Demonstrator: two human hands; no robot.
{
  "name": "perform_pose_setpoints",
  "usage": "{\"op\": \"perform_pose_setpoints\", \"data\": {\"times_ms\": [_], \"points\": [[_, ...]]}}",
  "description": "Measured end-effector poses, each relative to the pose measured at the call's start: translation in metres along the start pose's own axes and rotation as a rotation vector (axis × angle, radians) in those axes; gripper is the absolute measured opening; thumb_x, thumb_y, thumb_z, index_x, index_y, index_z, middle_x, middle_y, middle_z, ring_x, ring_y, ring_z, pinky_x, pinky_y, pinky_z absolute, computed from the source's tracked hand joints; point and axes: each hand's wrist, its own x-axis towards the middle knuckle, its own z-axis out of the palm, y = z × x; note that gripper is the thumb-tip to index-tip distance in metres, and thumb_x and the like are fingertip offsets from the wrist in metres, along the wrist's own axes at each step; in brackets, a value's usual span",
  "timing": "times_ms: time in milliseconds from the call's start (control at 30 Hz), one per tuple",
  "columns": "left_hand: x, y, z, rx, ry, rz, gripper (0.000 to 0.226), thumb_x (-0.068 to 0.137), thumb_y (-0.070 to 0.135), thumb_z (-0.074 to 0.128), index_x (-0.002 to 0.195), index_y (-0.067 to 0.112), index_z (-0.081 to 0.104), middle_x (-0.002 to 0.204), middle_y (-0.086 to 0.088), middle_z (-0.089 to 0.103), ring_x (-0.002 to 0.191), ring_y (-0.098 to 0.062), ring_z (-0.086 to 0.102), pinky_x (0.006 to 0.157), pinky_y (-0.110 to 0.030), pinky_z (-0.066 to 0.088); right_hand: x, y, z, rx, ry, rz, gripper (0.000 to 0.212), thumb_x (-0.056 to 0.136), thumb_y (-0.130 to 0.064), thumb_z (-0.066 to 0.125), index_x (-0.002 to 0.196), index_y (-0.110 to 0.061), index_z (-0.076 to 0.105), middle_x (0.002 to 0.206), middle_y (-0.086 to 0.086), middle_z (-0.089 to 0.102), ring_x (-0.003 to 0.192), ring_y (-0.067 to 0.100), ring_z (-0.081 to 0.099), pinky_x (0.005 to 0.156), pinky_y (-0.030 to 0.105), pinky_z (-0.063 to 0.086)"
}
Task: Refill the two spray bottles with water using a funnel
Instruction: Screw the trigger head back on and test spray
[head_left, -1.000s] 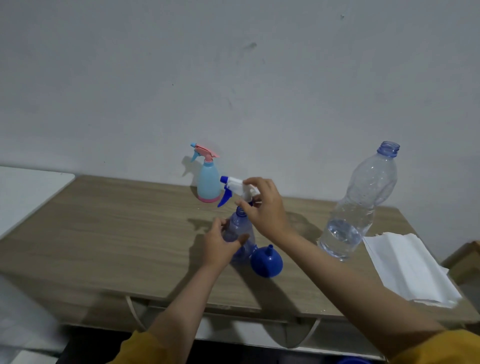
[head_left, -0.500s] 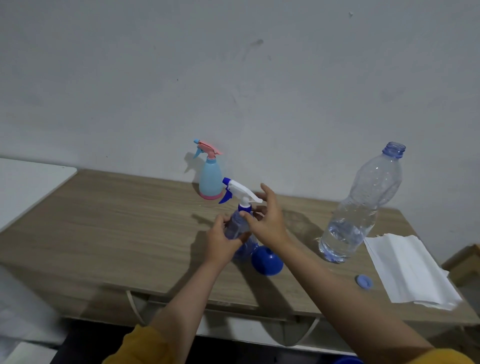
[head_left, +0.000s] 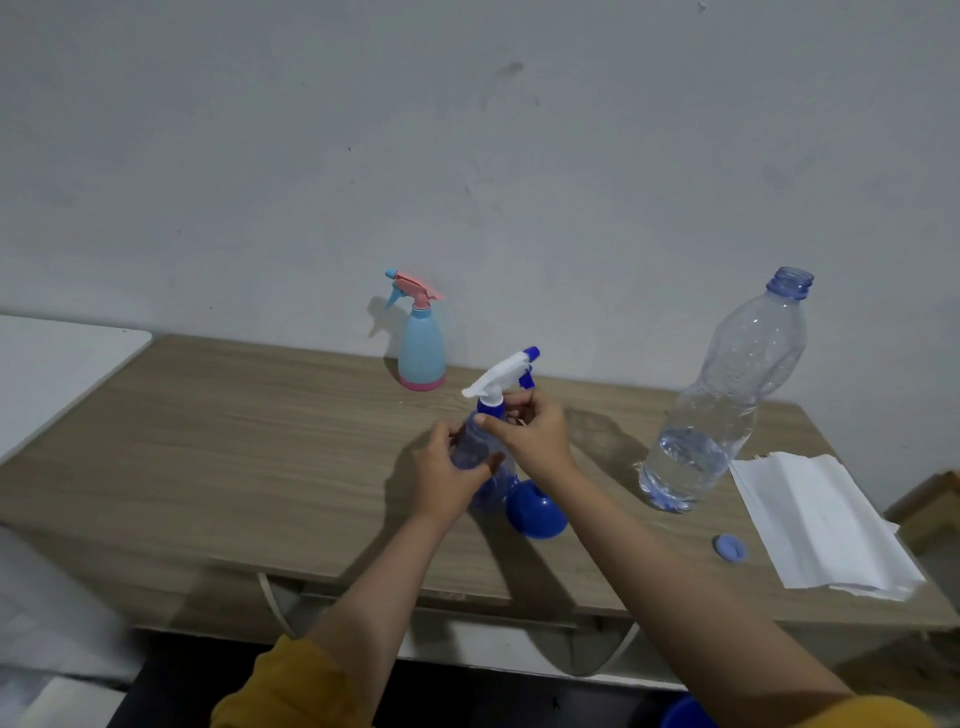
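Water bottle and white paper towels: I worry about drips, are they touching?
Apart. The head view shows a strip of bare table between the water bottle base and the paper towels.

Funnel (head_left: 536, 512) blue; far sprayer (head_left: 421, 348) pale blue, pink-trimmed; cap (head_left: 730, 547) seemingly lilac.

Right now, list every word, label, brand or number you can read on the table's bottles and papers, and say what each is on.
None can be read.
Clear plastic water bottle: no label showing.
Pale blue spray bottle with pink trigger: plain.
Clear blue spray bottle with white trigger: no print visible.
White paper sheets: blank.
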Motion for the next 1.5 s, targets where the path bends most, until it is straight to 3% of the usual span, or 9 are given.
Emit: {"op": "perform_pose_setpoints", "data": {"times_ms": [133, 300, 433, 600, 833, 1000, 1200, 1400, 1500], "points": [[0.002, -0.003, 0.002, -0.015, 0.006, -0.010, 0.037, 0.069, 0.018, 0.083, 0.095, 0.011, 0.057, 0.083, 0.013, 0.060, 0.071, 0.009, 0.054, 0.056, 0.000, 0.040, -0.003, 0.004, 0.005, 0.003, 0.006, -0.032, 0.039, 0.074, -0.007, 0.079, 0.110, -0.008, 0.065, 0.103, 0.005, 0.071, 0.097, 0.017, 0.068, 0.087, 0.031, 0.055], [0.001, -0.002, 0.002, -0.006, 0.016, 0.000, 0.035, 0.069, 0.015, 0.083, 0.089, 0.015, 0.053, 0.079, 0.017, 0.057, 0.070, 0.004, 0.054, 0.054, 0.001, 0.038, -0.004, 0.005, 0.012, 0.019, 0.118, 0.004, 0.038, 0.065, -0.015, 0.087, 0.094, -0.010, 0.062, 0.093, 0.006, 0.069, 0.089, 0.018, 0.066, 0.081, 0.031, 0.056], [0.002, -0.005, 0.002, -0.008, -0.001, -0.005, 0.035, 0.070, 0.014, 0.081, 0.092, 0.015, 0.054, 0.080, 0.017, 0.058, 0.072, 0.006, 0.056, 0.055, -0.001, 0.040, -0.007, 0.009, 0.016, 0.014, 0.095, -0.053, 0.043, 0.069, -0.026, 0.077, 0.107, -0.011, 0.065, 0.105, 0.007, 0.070, 0.098, 0.016, 0.067, 0.087, 0.032, 0.055], [0.003, -0.008, 0.004, -0.015, 0.010, 0.019, 0.037, 0.067, 0.015, 0.083, 0.090, 0.014, 0.054, 0.082, 0.010, 0.062, 0.072, 0.005, 0.057, 0.055, -0.001, 0.039, -0.008, 0.008, 0.013, 0.046, 0.118, -0.031, 0.034, 0.070, -0.014, 0.083, 0.098, -0.012, 0.063, 0.095, 0.000, 0.069, 0.093, 0.015, 0.066, 0.083, 0.027, 0.055], [0.002, -0.007, 0.002, -0.008, 0.009, 0.032, 0.039, 0.069, 0.019, 0.083, 0.096, 0.008, 0.058, 0.086, 0.006, 0.064, 0.075, -0.003, 0.060, 0.057, -0.001, 0.040, -0.004, 0.007, 0.004, 0.067, 0.052, -0.020, 0.027, 0.074, -0.008, 0.080, 0.097, -0.012, 0.066, 0.097, 0.006, 0.071, 0.096, 0.022, 0.068, 0.090, 0.039, 0.055], [0.001, -0.007, -0.002, 0.011, -0.031, 0.029, 0.039, 0.072, 0.022, 0.080, 0.102, 0.010, 0.058, 0.094, 0.005, 0.065, 0.082, -0.003, 0.061, 0.059, 0.000, 0.040, -0.005, 0.007, 0.006, 0.047, 0.019, -0.022, 0.037, 0.076, -0.011, 0.078, 0.110, -0.008, 0.065, 0.103, 0.005, 0.072, 0.099, 0.020, 0.068, 0.090, 0.038, 0.055], [-0.002, -0.002, -0.004, 0.006, -0.027, 0.040, 0.034, 0.074, 0.016, 0.078, 0.100, 0.010, 0.056, 0.093, 0.006, 0.061, 0.082, -0.006, 0.058, 0.059, 0.002, 0.038, -0.005, 0.003, 0.011, 0.075, 0.100, 0.012, 0.034, 0.067, -0.010, 0.085, 0.093, -0.013, 0.062, 0.095, 0.003, 0.070, 0.093, 0.018, 0.068, 0.083, 0.030, 0.057], [-0.001, -0.003, -0.004, 0.001, -0.046, 0.026, 0.035, 0.074, 0.016, 0.079, 0.100, 0.010, 0.057, 0.093, 0.005, 0.064, 0.076, 0.003, 0.056, 0.057, 0.001, 0.039, -0.006, 0.008, 0.008, 0.007, 0.024, -0.049, 0.027, 0.080, -0.018, 0.072, 0.106, -0.010, 0.069, 0.099, 0.006, 0.073, 0.096, 0.021, 0.069, 0.090, 0.044, 0.055], [0.001, -0.007, -0.003, -0.024, -0.045, 0.020, 0.035, 0.072, 0.016, 0.080, 0.097, 0.014, 0.056, 0.096, 0.001, 0.066, 0.082, -0.005, 0.061, 0.059, -0.002, 0.042, -0.004, 0.007, 0.010, -0.019, 0.056, -0.024, 0.023, 0.081, -0.012, 0.073, 0.104, -0.009, 0.069, 0.099, 0.005, 0.072, 0.097, 0.018, 0.068, 0.090, 0.039, 0.055]]}}
